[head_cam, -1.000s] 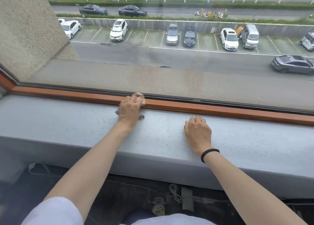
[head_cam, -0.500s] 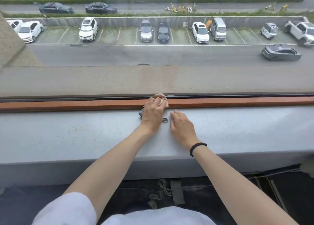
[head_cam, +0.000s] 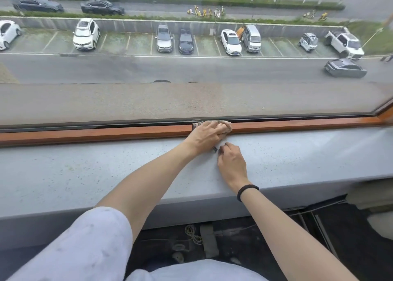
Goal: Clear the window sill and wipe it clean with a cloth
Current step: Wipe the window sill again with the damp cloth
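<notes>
A grey speckled window sill [head_cam: 85,174] runs across the view below a reddish wooden window frame [head_cam: 106,133]. My left hand [head_cam: 205,137] grips a small patterned cloth [head_cam: 226,126] and presses it against the wooden frame at the sill's back edge. Most of the cloth is hidden under that hand; a dark corner pokes out near the wrist. My right hand [head_cam: 231,163], with a black band on the wrist, rests on the sill just right of the left hand, fingers bent down onto the surface and holding nothing.
The window pane [head_cam: 191,68] stands right behind the frame, with a street and parked cars outside. Below the sill's front edge lie cables and a strap [head_cam: 209,240] on a dark floor. A pale object [head_cam: 374,198] sits at the lower right.
My left hand has slid the cloth to the right along the wooden frame. My right hand stayed on the sill close beside it. The view has turned rightward.
</notes>
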Action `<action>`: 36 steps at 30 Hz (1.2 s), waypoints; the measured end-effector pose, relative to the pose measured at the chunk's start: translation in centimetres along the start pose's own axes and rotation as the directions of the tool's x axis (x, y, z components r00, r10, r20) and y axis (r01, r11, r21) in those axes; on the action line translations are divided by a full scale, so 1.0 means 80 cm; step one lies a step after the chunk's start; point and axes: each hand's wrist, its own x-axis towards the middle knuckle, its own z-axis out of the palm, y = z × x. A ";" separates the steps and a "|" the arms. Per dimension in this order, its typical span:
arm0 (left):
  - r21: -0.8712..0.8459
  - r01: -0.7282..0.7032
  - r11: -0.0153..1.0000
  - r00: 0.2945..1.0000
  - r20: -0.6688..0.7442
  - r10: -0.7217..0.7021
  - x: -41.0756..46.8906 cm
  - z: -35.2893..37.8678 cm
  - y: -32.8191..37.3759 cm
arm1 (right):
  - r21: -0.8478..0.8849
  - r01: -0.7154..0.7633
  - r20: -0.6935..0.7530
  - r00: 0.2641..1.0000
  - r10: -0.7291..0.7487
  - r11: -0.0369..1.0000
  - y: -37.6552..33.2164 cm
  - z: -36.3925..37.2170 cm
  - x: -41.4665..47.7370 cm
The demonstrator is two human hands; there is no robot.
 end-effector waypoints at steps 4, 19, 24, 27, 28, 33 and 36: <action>0.018 0.020 1.000 1.000 0.012 -0.021 -0.059 -0.007 -0.027 | -0.017 0.028 0.016 0.999 -0.028 0.999 -0.014 0.010 0.000; 0.044 0.377 0.925 0.892 0.253 -0.375 -0.245 -0.073 -0.087 | 0.008 0.246 0.077 0.966 -0.246 0.969 -0.097 0.053 -0.006; 0.060 0.610 0.790 0.760 0.238 -0.605 -0.284 -0.077 -0.093 | 0.019 0.298 0.094 0.950 -0.298 0.954 -0.120 0.060 -0.008; 0.016 0.889 0.458 0.449 0.170 -0.877 -0.287 -0.086 -0.090 | 0.021 0.302 0.101 0.948 -0.303 0.953 -0.125 0.061 -0.011; -0.069 0.948 0.312 0.319 0.139 -0.938 -0.286 -0.088 -0.093 | 0.018 0.300 0.101 0.949 -0.300 0.954 -0.124 0.061 -0.011; -0.193 0.978 0.083 0.103 0.098 -0.990 -0.285 -0.077 -0.075 | 0.013 0.285 0.094 0.954 -0.285 0.959 -0.121 0.065 -0.013; -0.231 0.930 0.287 0.316 0.103 -0.943 -0.263 -0.064 -0.012 | 0.006 0.298 0.087 0.951 -0.297 0.955 -0.121 0.067 -0.011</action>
